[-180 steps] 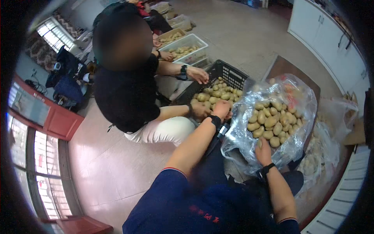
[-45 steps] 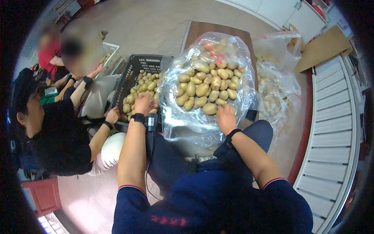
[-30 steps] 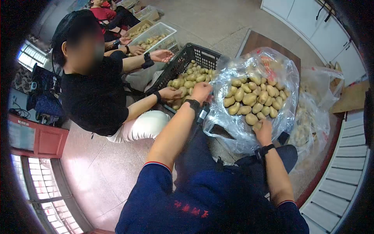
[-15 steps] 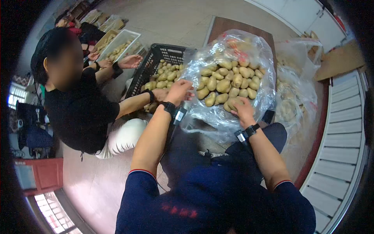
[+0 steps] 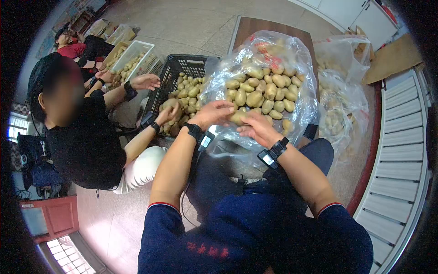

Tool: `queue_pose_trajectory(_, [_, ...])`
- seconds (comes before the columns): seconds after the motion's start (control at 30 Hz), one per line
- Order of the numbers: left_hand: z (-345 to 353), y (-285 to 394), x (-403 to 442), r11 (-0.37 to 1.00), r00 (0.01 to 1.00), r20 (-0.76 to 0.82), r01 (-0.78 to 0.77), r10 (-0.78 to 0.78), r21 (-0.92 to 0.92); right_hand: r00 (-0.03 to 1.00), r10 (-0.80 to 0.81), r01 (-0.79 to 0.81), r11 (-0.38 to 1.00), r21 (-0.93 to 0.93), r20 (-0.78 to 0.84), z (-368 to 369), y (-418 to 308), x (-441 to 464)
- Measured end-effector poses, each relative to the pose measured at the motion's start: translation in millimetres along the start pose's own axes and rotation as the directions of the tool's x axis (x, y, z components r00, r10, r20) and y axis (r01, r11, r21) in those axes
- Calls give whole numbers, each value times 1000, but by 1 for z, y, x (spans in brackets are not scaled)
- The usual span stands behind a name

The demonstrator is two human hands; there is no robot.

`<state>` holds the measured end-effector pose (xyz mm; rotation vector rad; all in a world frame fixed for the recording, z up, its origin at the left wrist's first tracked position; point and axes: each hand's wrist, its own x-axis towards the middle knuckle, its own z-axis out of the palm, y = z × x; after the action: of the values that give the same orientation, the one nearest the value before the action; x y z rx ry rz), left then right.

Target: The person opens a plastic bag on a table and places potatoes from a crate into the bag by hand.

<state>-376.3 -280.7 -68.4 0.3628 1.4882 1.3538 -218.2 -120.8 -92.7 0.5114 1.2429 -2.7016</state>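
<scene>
A yellow-brown potato [image 5: 237,118] is held between my two hands, above the near edge of an opened clear plastic bag [image 5: 301,123]. The fingers of my right hand [image 5: 259,129] close on its right end. From the left, my left hand [image 5: 212,114] has its thumb and fingers around the other end. Just beyond my hands, many loose potatoes [image 5: 270,90] lie heaped in the bag. To the left of my left hand stands a black plastic crate [image 5: 157,93] with more potatoes [image 5: 189,91] inside.
A co-worker [image 5: 86,132] sits at my left, one hand [image 5: 169,112] over the crate. Under the bag is a brown board [image 5: 273,25]. More filled clear bags [image 5: 340,96] stand right, beside a white radiator [image 5: 401,146]. Further back are a white crate [image 5: 139,50] and another person [image 5: 70,48].
My right hand has moved left, away from the heap, with a potato. My left hand has closed on the potato's other end. The co-worker's near hand has shifted left over the crate.
</scene>
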Motion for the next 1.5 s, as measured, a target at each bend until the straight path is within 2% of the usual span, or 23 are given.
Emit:
queue_pose_trajectory(0.07, [3,2,-2,999,998,70,-6,4,34,993,99,-106,990,-93,-71,10,-6,-1])
queue_pose_trajectory(0.2, [1,2,-4,997,993,117,5,-14,77,991,93,-113,962,-249,-93,8,-1,6])
queue_pose_trajectory(0.3, [-7,0,-2,998,990,136,54,-48,-41,987,93,-138,899,-416,-128,8,0,9])
queue_pose_trajectory(0.37, [-8,2,-7,993,997,80,5,5,-121,980,-134,12,781,-624,-149,-2,10,12])
queue_pose_trajectory(0.4, [-11,3,-10,981,998,35,-43,50,-189,984,-123,14,778,-628,-131,-13,16,12])
queue_pose_trajectory(0.47, [-28,-3,-5,979,996,5,-83,85,-187,848,-529,200,278,-939,24,-39,27,11])
queue_pose_trajectory(0.53, [-38,-4,-8,935,985,-120,-154,122,-318,815,-577,74,4,-997,58,-44,19,-4])
queue_pose_trajectory(0.6, [-47,-2,-17,944,968,-230,-162,96,-288,823,-563,5,-124,-992,75,-55,21,-12])
queue_pose_trajectory(0.67, [-69,-20,-9,870,966,-244,-188,81,-455,850,-505,70,-179,-981,152,-60,19,-18])
queue_pose_trajectory(0.7, [-75,-24,-7,878,934,-354,-206,45,-432,847,-503,91,-178,-980,170,-55,19,-18])
queue_pose_trajectory(0.83, [-113,-48,-2,832,902,-430,-215,-31,-512,862,-485,-13,-308,-951,146,-57,21,-24])
queue_pose_trajectory(0.87, [-122,-57,-1,855,894,-448,-222,-14,-469,840,-511,-7,-349,-937,184,-61,24,-24])
queue_pose_trajectory(0.93, [-139,-78,1,967,854,-503,-223,131,-126,835,-521,-39,-381,-924,179,-65,28,-26])
queue_pose_trajectory(0.97, [-150,-89,2,911,812,-460,-196,358,363,849,-509,-67,-370,-926,142,-60,27,-27])
queue_pose_trajectory(1.0, [-152,-93,-4,683,753,-375,-132,541,719,861,-498,-94,-359,-929,105,-57,26,-28])
queue_pose_trajectory(1.03, [-147,-86,-16,369,743,-316,99,590,924,853,-507,-82,-368,-926,126,-57,25,-29])
queue_pose_trajectory(1.07, [-144,-78,-20,369,747,-309,92,589,925,853,-509,-91,-367,-926,119,-61,27,-28])
queue_pose_trajectory(1.13, [-151,-72,-15,371,836,-443,318,324,872,843,-525,-114,-383,-917,115,-67,30,-25])
queue_pose_trajectory(1.17, [-152,-69,-13,450,834,-484,337,264,827,843,-527,-118,-382,-916,111,-70,31,-24])
queue_pose_trajectory(1.3, [-204,-113,16,363,861,-432,325,269,873,864,-498,-150,-382,-912,67,-68,31,-26])
queue_pose_trajectory(1.37, [-216,-122,18,33,916,-236,238,324,971,865,-499,-155,-363,-919,51,-66,31,-29])
queue_pose_trajectory(1.47, [-193,-92,5,35,936,-292,291,197,956,874,-485,-161,-324,-932,17,-68,29,-29])
queue_pose_trajectory(1.5, [-190,-90,4,86,921,-297,285,250,955,877,-481,-162,-321,-933,13,-71,31,-27])
